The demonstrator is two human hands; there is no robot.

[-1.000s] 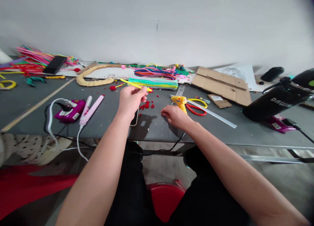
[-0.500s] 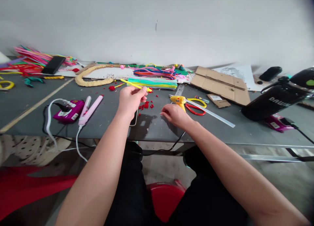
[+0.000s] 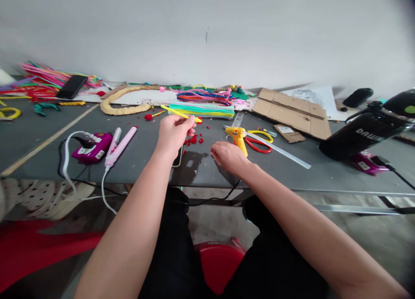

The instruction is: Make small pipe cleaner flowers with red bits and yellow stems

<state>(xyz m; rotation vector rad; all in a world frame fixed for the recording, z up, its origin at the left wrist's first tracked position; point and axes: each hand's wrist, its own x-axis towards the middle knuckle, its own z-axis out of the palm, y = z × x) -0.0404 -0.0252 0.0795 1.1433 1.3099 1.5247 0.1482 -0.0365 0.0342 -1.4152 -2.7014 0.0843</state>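
Between the thumb and fingers of my left hand [image 3: 177,132] is a yellow pipe cleaner [image 3: 175,112], its right end carrying a small bit of red and yellow. My right hand [image 3: 228,156] is closed low over the table, fingers curled under; anything inside them is hidden. Just beyond it lies a yellow hot glue gun [image 3: 238,138] with a long clear glue stick [image 3: 282,152] sticking out of its back. Red fuzzy scraps [image 3: 193,139] are scattered between my hands. A phone [image 3: 177,157] lies partly covered by my left wrist.
Red-and-yellow-handled scissors [image 3: 259,145] lie behind the glue gun. Bundled pipe cleaners [image 3: 204,110] are at the back. To the left are a pink hair straightener [image 3: 121,146] and a purple power strip [image 3: 92,148]; to the right, cardboard [image 3: 292,110] and a black bottle [image 3: 363,132].
My right hand has drawn slightly nearer to me and left, away from the glue gun, whose handle now shows more. My left hand keeps its pinch on the yellow pipe cleaner.
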